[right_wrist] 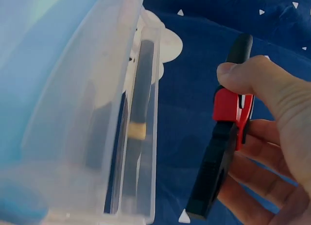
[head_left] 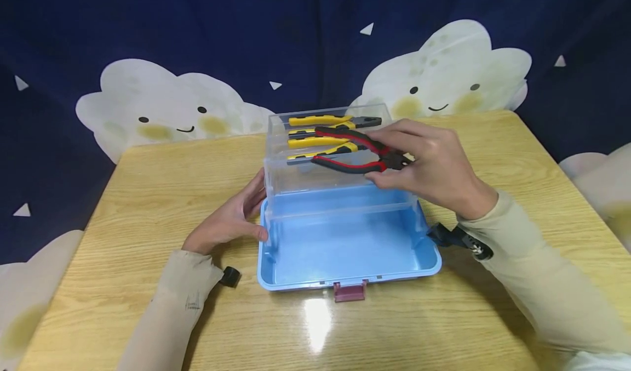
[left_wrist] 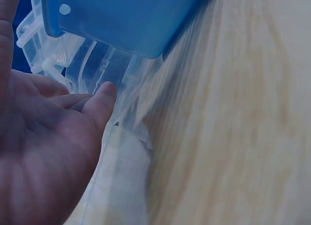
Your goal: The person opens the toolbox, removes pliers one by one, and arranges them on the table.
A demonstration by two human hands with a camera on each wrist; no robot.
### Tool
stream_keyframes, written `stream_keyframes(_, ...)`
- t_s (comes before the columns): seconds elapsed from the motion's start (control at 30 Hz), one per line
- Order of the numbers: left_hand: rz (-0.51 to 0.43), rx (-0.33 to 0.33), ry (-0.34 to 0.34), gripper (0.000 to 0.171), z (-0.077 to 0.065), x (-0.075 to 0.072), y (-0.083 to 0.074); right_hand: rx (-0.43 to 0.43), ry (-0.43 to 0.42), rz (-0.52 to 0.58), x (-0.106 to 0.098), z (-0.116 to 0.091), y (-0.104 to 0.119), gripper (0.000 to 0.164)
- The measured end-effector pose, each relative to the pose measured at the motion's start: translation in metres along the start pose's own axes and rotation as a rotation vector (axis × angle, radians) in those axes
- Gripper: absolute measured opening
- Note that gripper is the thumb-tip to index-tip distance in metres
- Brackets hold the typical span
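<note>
My right hand pinches a pair of pliers with black and red handles between thumb and fingers. Their jaws point right and the handles spread left, above a clear plastic tray. In the right wrist view these pliers hang beside the tray's edge, apart from it. Yellow-and-black pliers lie in the raised clear tray. Beneath it stands a light blue toolbox, its bottom bare. My left hand touches the toolbox's left side, thumb by the rim; in the left wrist view its fingers look fairly straight.
The toolbox stands on a wood-grain table, with a dark red latch at its front. Behind the table hangs a navy cloth printed with smiling clouds. Black straps circle the wrists.
</note>
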State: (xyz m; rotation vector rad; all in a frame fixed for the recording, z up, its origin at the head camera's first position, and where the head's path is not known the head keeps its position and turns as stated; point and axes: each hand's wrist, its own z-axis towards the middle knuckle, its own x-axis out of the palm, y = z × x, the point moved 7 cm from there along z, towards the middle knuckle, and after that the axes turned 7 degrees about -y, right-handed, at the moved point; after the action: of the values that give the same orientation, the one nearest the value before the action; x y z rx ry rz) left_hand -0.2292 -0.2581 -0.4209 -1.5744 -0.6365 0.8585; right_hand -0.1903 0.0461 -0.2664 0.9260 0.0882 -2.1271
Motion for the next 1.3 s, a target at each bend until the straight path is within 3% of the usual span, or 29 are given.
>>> stream_keyframes(0.23, 0.02, -0.001, -0.011, 0.136, 0.001, 0.0, 0.001, -0.022, -0.061, -0.084, -0.019, -0.009, -0.017, 0.063)
stream_keyframes(0.4, 0.016, -0.002, -0.011, 0.136, 0.001, -0.001, 0.002, -0.007, -0.102, -0.067, -0.031, -0.017, -0.031, 0.061)
stream_keyframes(0.83, -0.031, 0.017, 0.014, 0.138, 0.002, 0.002, 0.0, 0.131, -0.142, -0.065, -0.047, -0.039, -0.069, 0.059)
stream_keyframes(1.1, 0.0, -0.002, -0.003, 0.135, 0.001, 0.0, 0.003, 0.252, -0.184, -0.056, -0.052, -0.05, -0.095, 0.06)
stream_keyframes(1.3, 0.009, -0.003, -0.013, 0.134, 0.0, 0.0, 0.005, 0.323, -0.168, -0.09, -0.051, -0.056, -0.116, 0.059)
